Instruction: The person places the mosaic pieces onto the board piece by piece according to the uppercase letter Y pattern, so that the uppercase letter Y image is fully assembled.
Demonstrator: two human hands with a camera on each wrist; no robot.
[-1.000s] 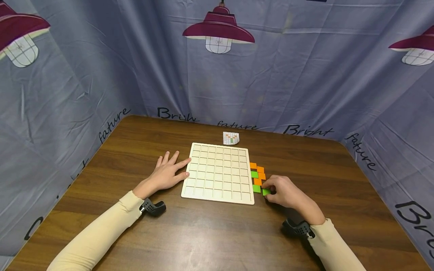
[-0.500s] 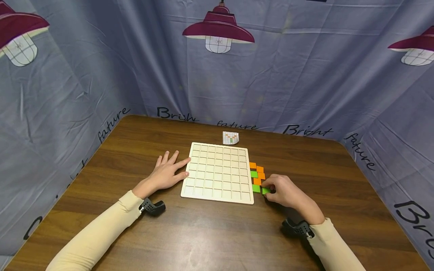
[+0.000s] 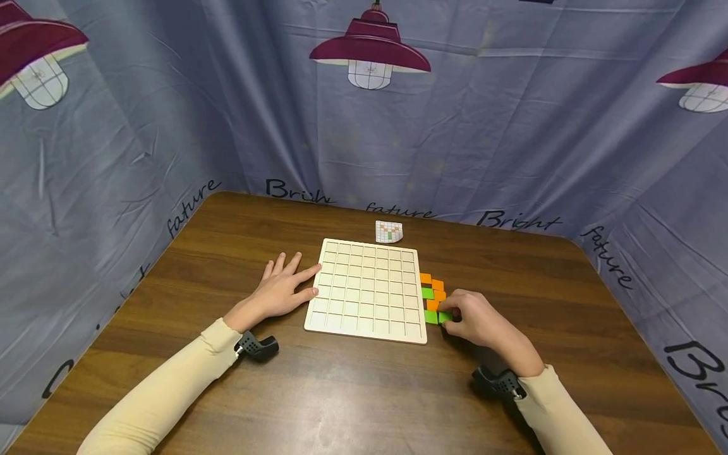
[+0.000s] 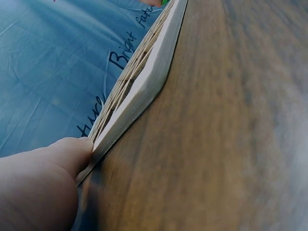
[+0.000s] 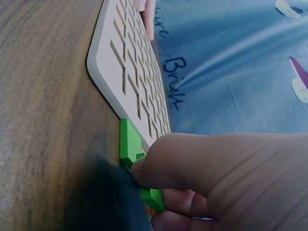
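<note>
A pale wooden grid board (image 3: 364, 291) lies on the table, its recessed squares all bare. My left hand (image 3: 277, 292) is spread flat on the table, thumb and index fingertips at the board's left edge; in the left wrist view the thumb (image 4: 72, 153) touches that edge. My right hand (image 3: 474, 318) pinches a green square tile (image 3: 445, 317) between thumb and fingers, which partly cover it. Just left of it, a second green tile (image 5: 129, 142) sits against the board's right edge. Another green tile (image 3: 428, 293) and several orange tiles (image 3: 437, 285) lie beyond.
Behind the board lies a small paper card (image 3: 389, 232) printed with a coloured grid pattern. The brown wooden table (image 3: 352, 392) ends at a blue-grey curtain (image 3: 364, 139) printed with lamps and lettering, hanging along its back and sides.
My right hand has slid the green tile slightly left and away from me, narrowing the gap to the neighbouring green tile. My left hand and the board stay in place.
</note>
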